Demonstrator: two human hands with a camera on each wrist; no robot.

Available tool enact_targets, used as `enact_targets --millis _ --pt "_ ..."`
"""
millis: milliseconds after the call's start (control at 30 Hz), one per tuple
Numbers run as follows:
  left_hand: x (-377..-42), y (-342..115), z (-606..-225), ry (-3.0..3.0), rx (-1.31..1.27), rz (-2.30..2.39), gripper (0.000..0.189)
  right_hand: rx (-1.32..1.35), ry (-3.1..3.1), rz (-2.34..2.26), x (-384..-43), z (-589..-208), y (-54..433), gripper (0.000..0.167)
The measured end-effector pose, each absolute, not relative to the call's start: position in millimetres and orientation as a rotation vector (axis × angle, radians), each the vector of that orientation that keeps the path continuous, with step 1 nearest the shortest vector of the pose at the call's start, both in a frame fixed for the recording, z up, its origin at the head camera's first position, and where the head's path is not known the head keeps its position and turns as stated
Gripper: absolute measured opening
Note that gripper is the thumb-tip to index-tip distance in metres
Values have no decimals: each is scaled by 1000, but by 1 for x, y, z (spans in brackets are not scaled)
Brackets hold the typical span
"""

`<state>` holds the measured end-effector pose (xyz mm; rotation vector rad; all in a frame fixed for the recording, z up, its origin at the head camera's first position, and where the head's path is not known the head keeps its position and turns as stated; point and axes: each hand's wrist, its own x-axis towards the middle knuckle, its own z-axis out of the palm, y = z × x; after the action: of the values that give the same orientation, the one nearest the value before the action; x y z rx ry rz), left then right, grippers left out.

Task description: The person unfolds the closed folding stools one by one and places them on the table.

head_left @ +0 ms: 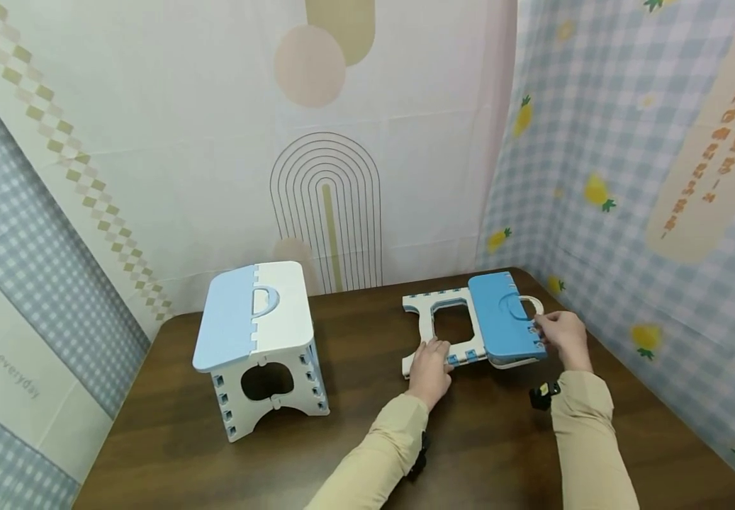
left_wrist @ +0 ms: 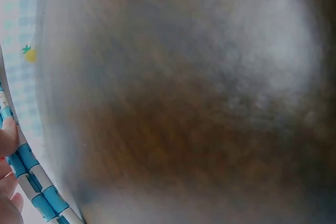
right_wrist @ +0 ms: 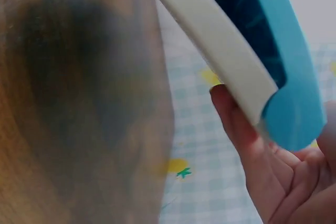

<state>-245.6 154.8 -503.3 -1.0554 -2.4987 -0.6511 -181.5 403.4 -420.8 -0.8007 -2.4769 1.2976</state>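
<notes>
A folding step stool with a blue seat panel [head_left: 501, 319] and white leg panels [head_left: 477, 347] lies folded at the right of the table. My left hand [head_left: 429, 370] grips the near side of its legs; in the left wrist view, thumb and fingers lie around the blue-and-white hinged edge [left_wrist: 39, 182]. My right hand [head_left: 561, 333] holds the right edge of the seat, beside a white handle loop [head_left: 535, 303]. In the right wrist view, the seat's blue and white halves [right_wrist: 296, 108] stand slightly apart at an angle, with fingers behind the white one.
Another folding stool [head_left: 233, 319], light blue and white, stands unfolded at the left on the brown wooden table [head_left: 354, 439]. Patterned cloth [head_left: 405, 177] hangs behind the table and along both sides.
</notes>
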Motion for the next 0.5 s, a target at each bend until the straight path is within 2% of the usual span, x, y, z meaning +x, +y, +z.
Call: enact_targets --millis 267,500 --pt "-252 143 -494 -2546 -1080 -841 28 -676 -2479 1261 -189 -391 387 38" --pt "-255 133 -495 -2622 -1064 -1175 45 -517 -2505 1170 -197 -355 367 42"
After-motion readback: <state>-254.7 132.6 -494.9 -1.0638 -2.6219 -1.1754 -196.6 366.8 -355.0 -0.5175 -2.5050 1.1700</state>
